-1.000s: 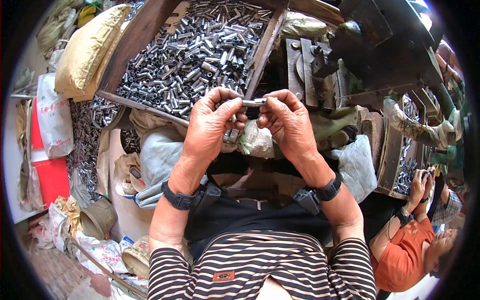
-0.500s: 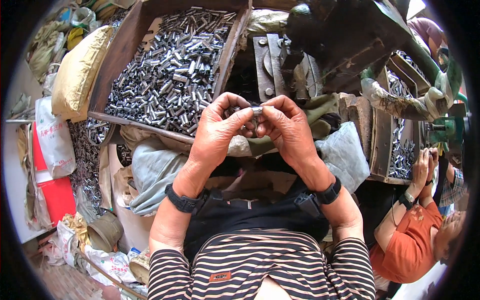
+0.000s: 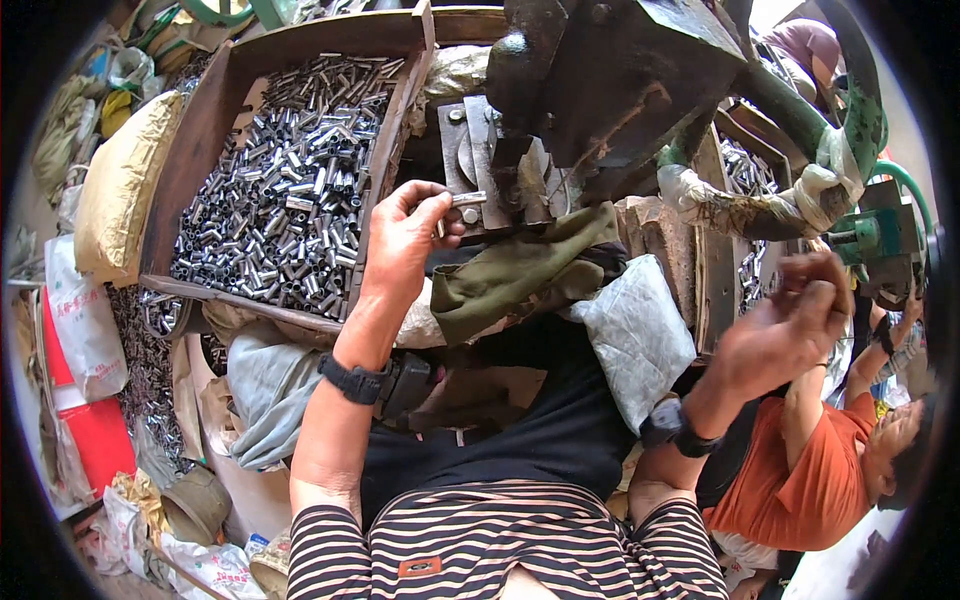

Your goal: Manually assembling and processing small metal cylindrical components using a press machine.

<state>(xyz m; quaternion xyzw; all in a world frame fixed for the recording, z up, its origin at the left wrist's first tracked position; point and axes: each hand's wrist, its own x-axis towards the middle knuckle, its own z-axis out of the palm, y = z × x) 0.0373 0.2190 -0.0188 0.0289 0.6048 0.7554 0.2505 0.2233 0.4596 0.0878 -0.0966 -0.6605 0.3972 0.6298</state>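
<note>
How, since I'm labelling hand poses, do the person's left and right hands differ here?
The left hand pinches a small metal tube; whether the right hand holds anything is unclear. The left hand appears beside the wooden tray; the right hand is out to the right. The left hand looks sharp, the right hand blurred. Both are bare, with dark wrist straps.

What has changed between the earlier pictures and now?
The right hand has let go of the small silvery metal tube and swung away rightward; it is blurred, so whether it holds anything is unclear. The view has turned right too. The left hand still pinches the tube; the brown wooden tray stays heaped with short metal tubes.
</note>
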